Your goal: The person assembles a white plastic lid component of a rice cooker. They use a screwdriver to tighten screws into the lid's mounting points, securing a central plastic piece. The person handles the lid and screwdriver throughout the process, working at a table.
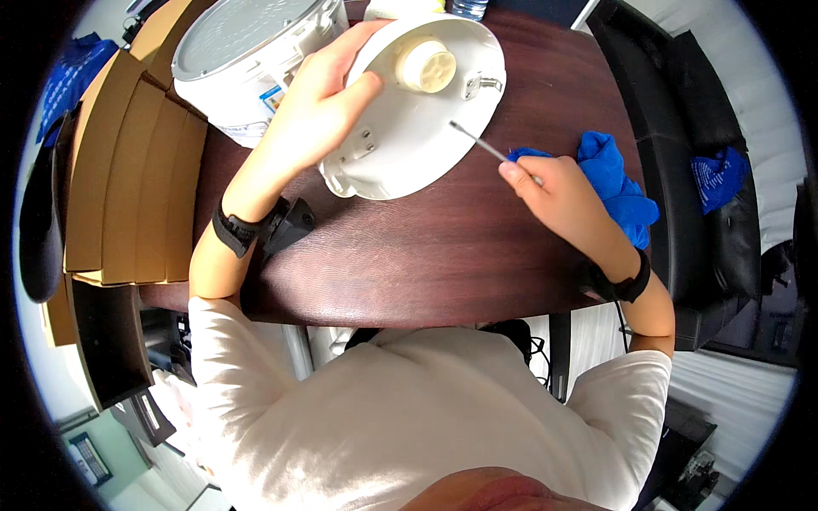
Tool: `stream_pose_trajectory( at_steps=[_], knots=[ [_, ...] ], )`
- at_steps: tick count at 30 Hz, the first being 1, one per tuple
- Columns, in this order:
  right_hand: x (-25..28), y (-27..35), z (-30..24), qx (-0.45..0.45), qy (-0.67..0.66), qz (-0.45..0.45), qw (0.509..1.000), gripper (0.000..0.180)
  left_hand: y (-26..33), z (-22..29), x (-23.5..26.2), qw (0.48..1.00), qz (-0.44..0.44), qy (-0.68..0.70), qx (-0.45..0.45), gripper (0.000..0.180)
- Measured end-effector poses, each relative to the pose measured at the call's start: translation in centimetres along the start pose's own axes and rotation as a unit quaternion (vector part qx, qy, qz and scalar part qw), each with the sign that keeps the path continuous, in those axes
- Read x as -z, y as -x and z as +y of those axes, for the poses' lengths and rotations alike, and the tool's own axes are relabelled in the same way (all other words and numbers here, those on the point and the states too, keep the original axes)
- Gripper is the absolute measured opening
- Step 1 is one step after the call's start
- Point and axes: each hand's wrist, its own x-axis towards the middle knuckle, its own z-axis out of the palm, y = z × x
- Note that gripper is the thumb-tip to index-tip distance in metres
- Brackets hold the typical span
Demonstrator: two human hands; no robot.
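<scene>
1. Dark, glossy wood makes up the table (426, 264), its reddish-brown top catching soft reflections beneath both hands.
2. White, smooth plastic forms the round appliance lid (417, 111), tilted up on its lower edge on the table, underside toward the camera. A cream ribbed knob (426, 66) sits near its middle, a small metal bracket (481, 83) to that knob's right, and a hinge tab (358, 146) low on its left side.
3. Just beyond the left hand's grip stands a white cooker body (247, 60) with a pale, dimpled round top.
4. Outward from the left hand's grip lie flat brown cardboard boxes (128, 170), stacked in overlapping slabs.
5. Directly behind the right hand's grip lies a crumpled blue cloth (618, 183), soft and folded.
6. The left hand (319, 106) clamps the lid's upper left rim, thumb across the inner face, fingers wrapped behind; the wrist wears a black strap and the forearm slants up from the lower left.
7. The right hand (558, 192) is closed around a thin metal screwdriver (481, 145), pinching its handle end; the shaft runs up-left from the grip, its tip touching the lid's inner face near the right edge.
</scene>
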Motion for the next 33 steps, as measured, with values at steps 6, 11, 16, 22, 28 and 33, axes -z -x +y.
stream_pose_trajectory(
  at_steps=[6, 11, 16, 22, 28, 33],
  knots=[
    [-1.2, -0.8, -4.8, 0.09, 0.099, 0.003, 0.991, 0.037, 0.2, 0.9, -0.4, 1.0, 0.012, -0.003, 0.002, 0.037],
    [-1.8, -1.6, -5.8, 0.091, 0.114, 0.002, 0.989, 0.037, 0.3, 0.7, -0.5, 0.999, 0.027, 0.016, -0.023, 0.037],
    [-1.8, -1.8, -5.8, 0.077, 0.149, -0.002, 0.986, 0.038, 0.3, 0.9, -0.7, 0.999, 0.035, 0.013, -0.021, 0.035],
    [-1.7, -1.0, -7.2, 0.113, 0.289, 0.034, 0.95, 0.039, 0.5, 1.1, -1.0, 0.999, 0.049, 0.019, -0.008, 0.035],
    [-1.4, 0.0, -8.3, 0.131, 0.338, 0.065, 0.93, 0.039, 0.6, 1.4, -1.3, 0.998, 0.065, -0.006, -0.003, 0.036],
    [-0.5, -0.6, -8.2, 0.131, 0.304, 0.041, 0.943, 0.041, 0.5, 1.9, -1.5, 0.998, 0.065, -0.012, 0.009, 0.038]
  ],
)
